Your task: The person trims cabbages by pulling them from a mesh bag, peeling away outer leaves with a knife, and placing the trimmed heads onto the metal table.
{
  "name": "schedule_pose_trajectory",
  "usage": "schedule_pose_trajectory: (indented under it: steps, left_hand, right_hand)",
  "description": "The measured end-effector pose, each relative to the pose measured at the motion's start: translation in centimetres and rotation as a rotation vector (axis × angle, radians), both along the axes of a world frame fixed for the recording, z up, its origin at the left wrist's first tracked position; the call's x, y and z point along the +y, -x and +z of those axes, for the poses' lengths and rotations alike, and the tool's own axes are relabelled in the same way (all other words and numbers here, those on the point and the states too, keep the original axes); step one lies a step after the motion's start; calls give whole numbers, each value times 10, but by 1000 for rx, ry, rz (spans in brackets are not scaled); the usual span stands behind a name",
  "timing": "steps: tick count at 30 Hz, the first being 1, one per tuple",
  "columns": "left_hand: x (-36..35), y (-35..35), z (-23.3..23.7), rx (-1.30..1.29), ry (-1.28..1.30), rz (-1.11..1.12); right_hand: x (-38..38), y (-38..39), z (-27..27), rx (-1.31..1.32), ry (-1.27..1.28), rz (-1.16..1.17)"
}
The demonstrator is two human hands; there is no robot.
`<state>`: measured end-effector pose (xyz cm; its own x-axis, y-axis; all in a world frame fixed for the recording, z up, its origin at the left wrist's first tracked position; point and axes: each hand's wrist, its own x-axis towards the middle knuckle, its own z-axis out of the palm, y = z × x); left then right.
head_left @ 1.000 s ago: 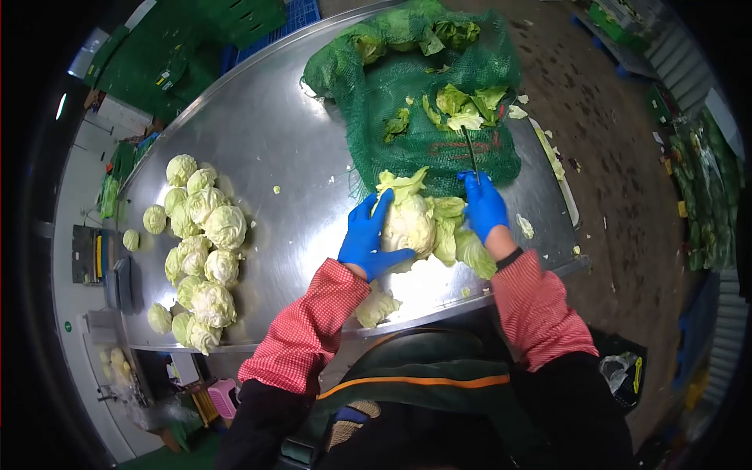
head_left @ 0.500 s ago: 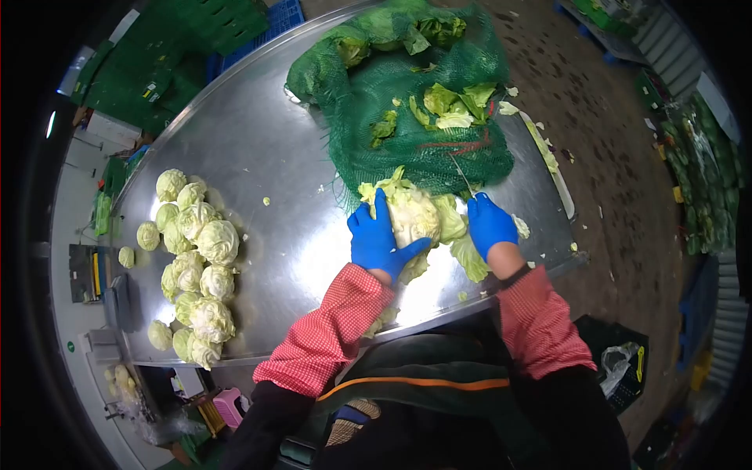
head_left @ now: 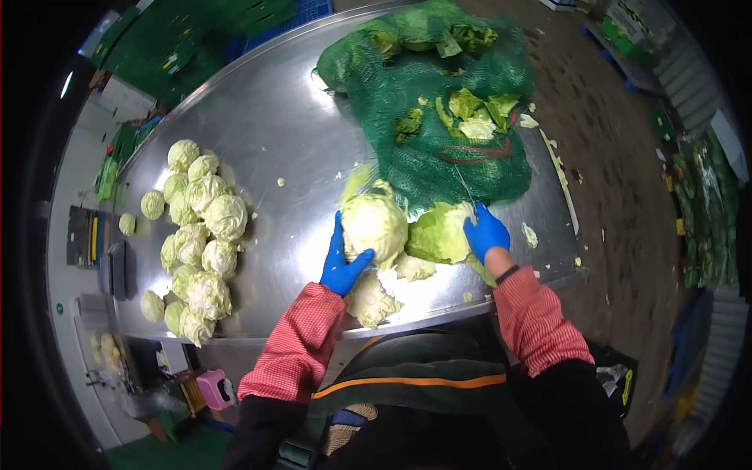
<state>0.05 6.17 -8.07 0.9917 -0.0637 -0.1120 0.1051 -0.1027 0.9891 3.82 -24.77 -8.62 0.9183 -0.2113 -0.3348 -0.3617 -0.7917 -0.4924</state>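
My left hand (head_left: 343,262), in a blue glove, grips a pale cabbage head (head_left: 374,229) from its left side, thumb across the lower front. In my right hand (head_left: 487,233), also gloved in blue, is a knife (head_left: 464,182) with its thin blade pointing away over the green net. A large loose cabbage leaf (head_left: 442,233) lies between the cabbage and my right hand, right at its fingers. More trimmed leaves (head_left: 371,299) rest below the cabbage, near the table's front edge.
A green mesh sack (head_left: 446,176) with leaves in and on it covers the back right of the metal table (head_left: 294,149). Several trimmed cabbages (head_left: 227,218) are grouped at the left. Leaf scraps (head_left: 529,235) lie along the right side.
My left hand has shifted left with the cabbage, which is turned and shows a smoother side. The large leaf now lies apart to its right. My right hand keeps the knife.
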Motion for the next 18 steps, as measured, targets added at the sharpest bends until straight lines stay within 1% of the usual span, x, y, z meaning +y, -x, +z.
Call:
schedule_pose_trajectory:
  steps: [1, 3, 4, 6, 7, 8, 9, 10, 11, 12, 14, 15, 16, 18]
  left_hand:
    - [-1, 2, 12, 141, 92, 109]
    - [-10, -4, 32, 421, 282, 318]
    - [-16, -12, 13, 338, 276, 391]
    - [-27, -21, -31, 23, -40, 406]
    - [-38, -19, -16, -67, -91, 310]
    - [-45, -16, 0, -153, -144, 208]
    - [-48, -18, 11, -260, -313, 81]
    - [-53, -19, 43, -208, -453, -98]
    - [-53, -24, 42, -265, -467, -202]
    - [-53, -29, 39, -321, -480, -305]
    - [-56, -36, 35, -366, -390, -278]
    - [-58, -37, 33, -385, -349, -262]
    - [-61, -34, 25, -288, -266, -119]
    - [-78, -22, 27, 102, 297, 52]
  right_hand:
    - [4, 9, 5, -80, 3, 42]
    - [13, 21, 27, 2, 36, 267]
    - [17, 23, 42, 36, 57, 378]
    - [22, 30, 69, -194, 13, 409]
    - [24, 32, 80, -306, -11, 423]
    - [24, 31, 89, -266, -8, 454]
    - [24, 30, 97, -223, -5, 481]
    - [24, 28, 103, -181, 0, 504]
    - [25, 24, 107, -105, -14, 471]
    - [23, 17, 104, -122, -41, 435]
    - [19, -2, 79, -157, -98, 366]
    - [15, -12, 57, -107, -111, 361]
    - [17, -14, 41, -121, -259, 305]
    - [25, -19, 14, -152, -556, 194]
